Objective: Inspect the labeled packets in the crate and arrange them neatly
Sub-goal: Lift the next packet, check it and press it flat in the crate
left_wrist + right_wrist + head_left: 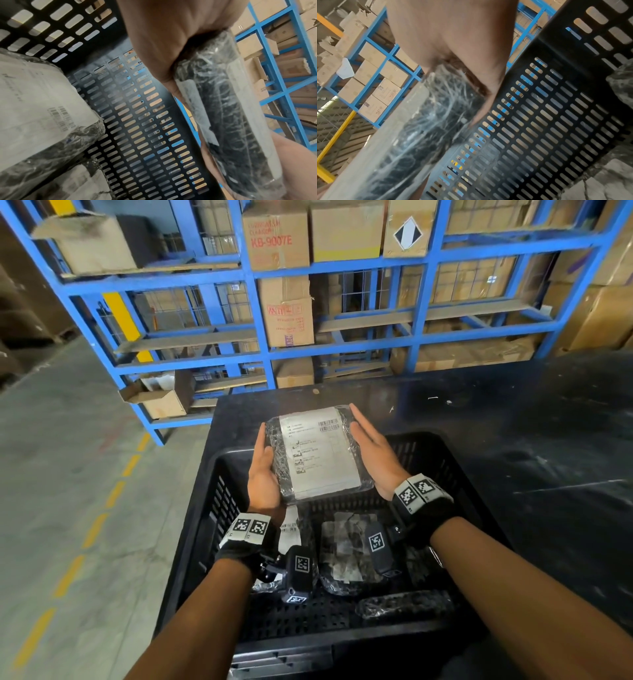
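A black packet (318, 453) wrapped in clear film, with a white printed label facing up, is held in the air over the far half of the black slotted crate (191, 542). My left hand (262, 470) grips its left edge and my right hand (371, 453) grips its right edge. On each hand the thumb lies along the top and the fingers are hidden beneath. The wrist views show the packet's edges (223, 108) (419, 121) wedged into each palm. More wrapped labeled packets (342, 556) lie loosely on the crate floor under my wrists.
The crate stands on a dark table (513, 422). Behind it is a blue steel rack (428, 258) loaded with cardboard boxes. Concrete floor with a dashed yellow line (68, 577) runs along the left. A narrow packet (404, 606) lies near the crate's front wall.
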